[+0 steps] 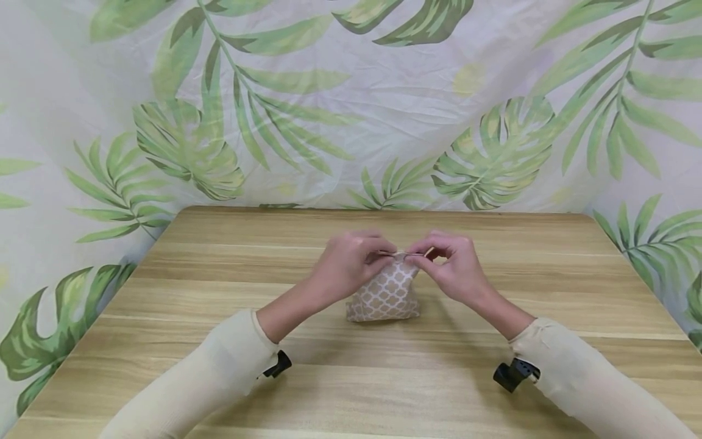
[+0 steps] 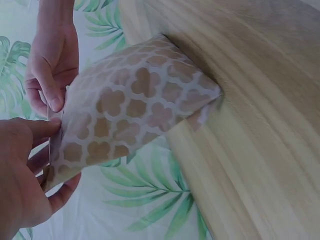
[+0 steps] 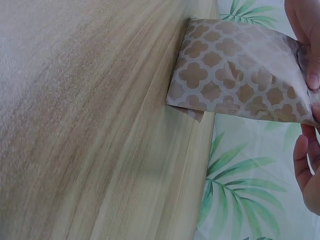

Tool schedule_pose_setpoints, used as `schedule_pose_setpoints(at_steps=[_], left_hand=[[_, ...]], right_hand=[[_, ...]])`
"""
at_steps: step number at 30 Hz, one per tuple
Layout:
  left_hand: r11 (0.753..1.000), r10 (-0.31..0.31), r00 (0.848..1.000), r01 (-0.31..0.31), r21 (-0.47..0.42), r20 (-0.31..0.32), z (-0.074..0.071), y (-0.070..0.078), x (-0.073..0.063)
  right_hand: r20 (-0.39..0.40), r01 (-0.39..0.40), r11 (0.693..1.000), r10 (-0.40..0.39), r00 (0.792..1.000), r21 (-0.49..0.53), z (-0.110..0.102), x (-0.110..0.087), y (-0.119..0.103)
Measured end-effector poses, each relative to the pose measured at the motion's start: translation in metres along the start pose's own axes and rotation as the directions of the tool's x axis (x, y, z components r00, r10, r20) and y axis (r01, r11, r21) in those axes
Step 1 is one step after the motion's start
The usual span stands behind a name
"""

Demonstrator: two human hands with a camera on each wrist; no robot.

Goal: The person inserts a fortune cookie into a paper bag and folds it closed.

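A small tan paper bag (image 1: pixel 384 296) with a white lattice print stands upright on the table, bulging at the bottom. My left hand (image 1: pixel 351 259) pinches the left part of its top edge between thumb and fingers. At the right part of the same edge, my right hand (image 1: pixel 452 265) pinches the paper, thumb toward me. In the left wrist view the bag (image 2: pixel 135 100) shows its patterned face and a base corner touching the wood. The right wrist view shows the bag (image 3: pixel 235 70) from the other side, with a small flap under its base. What the bag contains is hidden.
The wooden table (image 1: pixel 230 262) reaches back to a cloth (image 1: pixel 395 110) printed with green leaves, which hangs behind it and at both sides. Small black cameras (image 1: pixel 276 364) sit under the cream sleeves (image 1: pixel 230 353).
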State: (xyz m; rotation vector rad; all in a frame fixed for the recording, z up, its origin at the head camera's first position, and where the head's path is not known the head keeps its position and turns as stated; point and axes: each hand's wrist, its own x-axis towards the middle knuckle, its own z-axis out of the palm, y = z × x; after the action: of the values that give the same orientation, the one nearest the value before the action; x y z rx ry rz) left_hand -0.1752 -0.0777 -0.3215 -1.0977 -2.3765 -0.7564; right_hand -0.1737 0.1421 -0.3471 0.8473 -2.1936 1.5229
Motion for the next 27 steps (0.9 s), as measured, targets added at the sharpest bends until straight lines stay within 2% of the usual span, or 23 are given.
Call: schedule_pose_setpoints(at_steps=[7, 15, 27], left_hand=[[0.999, -0.032, 0.999, 0.031, 0.027, 0.028, 0.003, 0.005, 0.008], [0.996, -0.051, 0.998, 0.047, 0.076, 0.047, 0.005, 0.007, 0.011], [0.996, -0.088, 0.995, 0.089, -0.019, 0.036, 0.001, -0.009, 0.0]], right_hand=[[-0.005, -0.022, 1.0, 0.022, 1.0, 0.021, 0.0, 0.0, 0.0], [0.007, -0.004, 0.999, 0.003, 1.0, 0.038, 0.0, -0.001, 0.002], [-0.03, 0.042, 0.999, -0.041, 0.999, 0.028, -0.001, -0.004, 0.007]])
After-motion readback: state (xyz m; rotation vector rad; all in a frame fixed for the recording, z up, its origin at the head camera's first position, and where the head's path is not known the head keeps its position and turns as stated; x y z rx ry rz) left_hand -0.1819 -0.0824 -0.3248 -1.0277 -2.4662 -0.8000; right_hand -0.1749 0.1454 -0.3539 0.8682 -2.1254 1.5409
